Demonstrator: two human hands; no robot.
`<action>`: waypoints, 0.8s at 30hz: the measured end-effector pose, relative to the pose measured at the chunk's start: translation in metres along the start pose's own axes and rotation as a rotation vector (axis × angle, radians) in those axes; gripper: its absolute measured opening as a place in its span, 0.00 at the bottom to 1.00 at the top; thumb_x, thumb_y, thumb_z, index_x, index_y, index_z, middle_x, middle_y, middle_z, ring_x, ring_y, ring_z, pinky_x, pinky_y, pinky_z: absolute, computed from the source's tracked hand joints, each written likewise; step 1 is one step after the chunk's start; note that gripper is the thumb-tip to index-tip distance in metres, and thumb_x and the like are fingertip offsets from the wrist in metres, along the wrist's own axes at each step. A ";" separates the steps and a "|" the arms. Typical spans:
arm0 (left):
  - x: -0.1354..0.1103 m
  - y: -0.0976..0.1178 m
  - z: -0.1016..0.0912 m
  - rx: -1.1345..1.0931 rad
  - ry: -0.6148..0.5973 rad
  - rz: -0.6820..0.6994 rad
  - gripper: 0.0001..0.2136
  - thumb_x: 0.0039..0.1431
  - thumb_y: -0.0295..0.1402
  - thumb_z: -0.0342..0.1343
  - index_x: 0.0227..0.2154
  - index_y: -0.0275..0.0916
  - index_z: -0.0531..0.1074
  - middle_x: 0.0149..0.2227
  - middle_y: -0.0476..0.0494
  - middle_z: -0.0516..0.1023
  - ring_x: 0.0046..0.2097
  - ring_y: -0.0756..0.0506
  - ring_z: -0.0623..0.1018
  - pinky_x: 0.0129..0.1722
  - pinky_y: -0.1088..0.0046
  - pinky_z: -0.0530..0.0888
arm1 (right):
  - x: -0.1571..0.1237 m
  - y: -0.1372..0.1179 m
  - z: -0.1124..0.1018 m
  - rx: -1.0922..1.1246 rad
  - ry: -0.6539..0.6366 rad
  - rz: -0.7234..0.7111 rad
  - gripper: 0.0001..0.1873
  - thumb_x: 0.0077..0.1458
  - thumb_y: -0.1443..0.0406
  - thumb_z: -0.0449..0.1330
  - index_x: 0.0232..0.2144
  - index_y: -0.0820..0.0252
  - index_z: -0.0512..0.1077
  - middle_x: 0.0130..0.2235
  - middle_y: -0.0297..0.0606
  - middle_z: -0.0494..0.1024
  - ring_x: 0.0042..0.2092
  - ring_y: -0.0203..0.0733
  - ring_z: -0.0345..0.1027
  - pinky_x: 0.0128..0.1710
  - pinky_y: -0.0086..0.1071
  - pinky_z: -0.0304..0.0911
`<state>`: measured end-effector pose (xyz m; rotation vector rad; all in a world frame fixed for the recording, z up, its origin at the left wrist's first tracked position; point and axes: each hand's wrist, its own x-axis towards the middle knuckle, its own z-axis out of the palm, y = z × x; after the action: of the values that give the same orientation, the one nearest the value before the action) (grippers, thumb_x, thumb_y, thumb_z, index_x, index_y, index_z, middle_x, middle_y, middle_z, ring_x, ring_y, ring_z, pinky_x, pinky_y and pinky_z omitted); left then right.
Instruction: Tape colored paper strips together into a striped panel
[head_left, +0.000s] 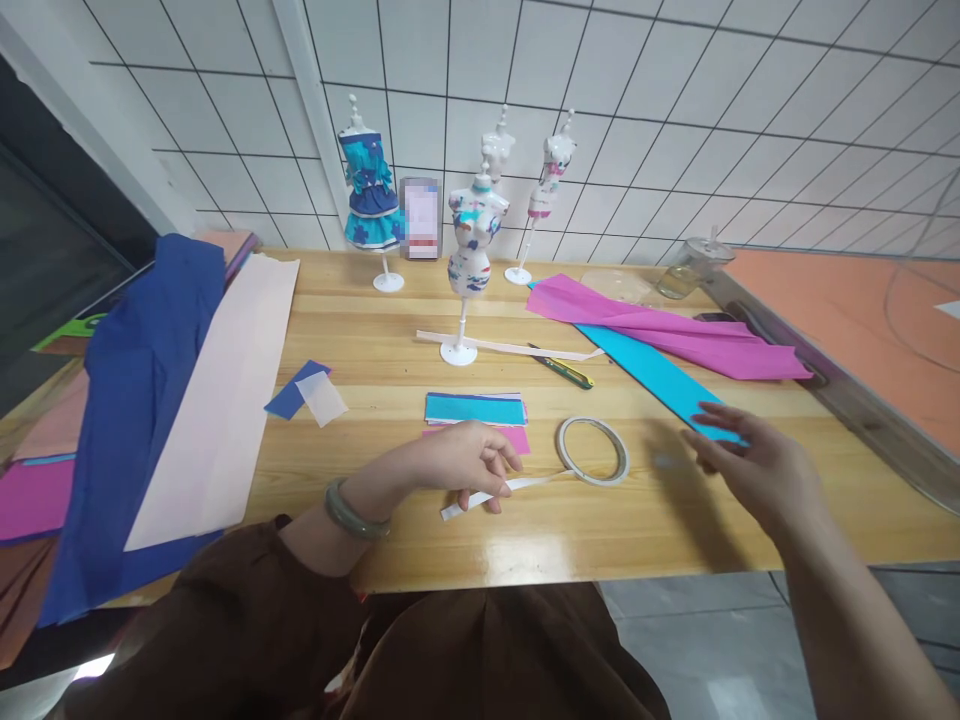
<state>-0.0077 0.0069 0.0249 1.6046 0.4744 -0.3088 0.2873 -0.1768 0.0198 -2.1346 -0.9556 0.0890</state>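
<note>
Tape strip (540, 482) at the left hand (469, 455), fingers curled, grip impossible to tell. Right hand (765, 470) is the closer one, fingers parted at the near end of the blue strip (654, 377), which slants away leftward across the counter (360, 330).

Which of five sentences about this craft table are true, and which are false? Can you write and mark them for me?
1. A bangle circles the wrist of the left hand. True.
2. The dress is yellow. False: it is blue.
3. The tape roll lies between the left hand and the right hand. True.
4. The cutter stands upright. False: it lies flat.
5. The right hand is at one end of the blue strip. True.
</note>
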 end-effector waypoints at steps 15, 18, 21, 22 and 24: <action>-0.001 0.001 0.000 0.338 0.150 0.170 0.21 0.45 0.39 0.61 0.44 0.38 0.72 0.33 0.47 0.75 0.32 0.49 0.74 0.29 0.76 0.67 | -0.052 -0.039 0.057 -0.443 -0.267 -0.776 0.11 0.59 0.60 0.53 0.31 0.59 0.71 0.33 0.41 0.77 0.36 0.44 0.70 0.39 0.39 0.59; -0.003 0.005 0.001 0.397 0.232 0.246 0.23 0.47 0.39 0.61 0.47 0.41 0.71 0.42 0.45 0.76 0.41 0.46 0.74 0.35 0.75 0.67 | -0.053 -0.042 0.053 -0.419 -0.251 -0.797 0.11 0.60 0.61 0.52 0.31 0.59 0.70 0.29 0.39 0.77 0.31 0.41 0.70 0.39 0.38 0.58; -0.004 0.007 0.003 0.404 0.273 0.276 0.19 0.50 0.38 0.58 0.46 0.41 0.73 0.47 0.45 0.75 0.45 0.45 0.74 0.39 0.75 0.67 | -0.055 -0.045 0.050 -0.399 -0.210 -0.836 0.07 0.59 0.62 0.53 0.32 0.59 0.69 0.28 0.39 0.77 0.31 0.42 0.71 0.40 0.38 0.59; -0.004 0.008 0.004 0.417 0.284 0.268 0.16 0.51 0.38 0.58 0.44 0.41 0.74 0.45 0.45 0.76 0.44 0.46 0.74 0.38 0.75 0.67 | -0.056 -0.046 0.050 -0.395 -0.195 -0.848 0.06 0.59 0.63 0.54 0.32 0.58 0.68 0.29 0.38 0.77 0.31 0.42 0.71 0.40 0.38 0.60; -0.004 0.008 0.005 0.438 0.304 0.254 0.13 0.52 0.38 0.56 0.40 0.41 0.76 0.41 0.46 0.78 0.40 0.47 0.75 0.35 0.76 0.66 | -0.058 -0.046 0.049 -0.387 -0.164 -0.855 0.05 0.57 0.63 0.55 0.31 0.58 0.68 0.29 0.39 0.77 0.31 0.42 0.71 0.39 0.38 0.61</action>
<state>-0.0069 0.0010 0.0338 2.1315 0.4454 0.0313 0.2010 -0.1648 0.0035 -1.8747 -2.0323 -0.3774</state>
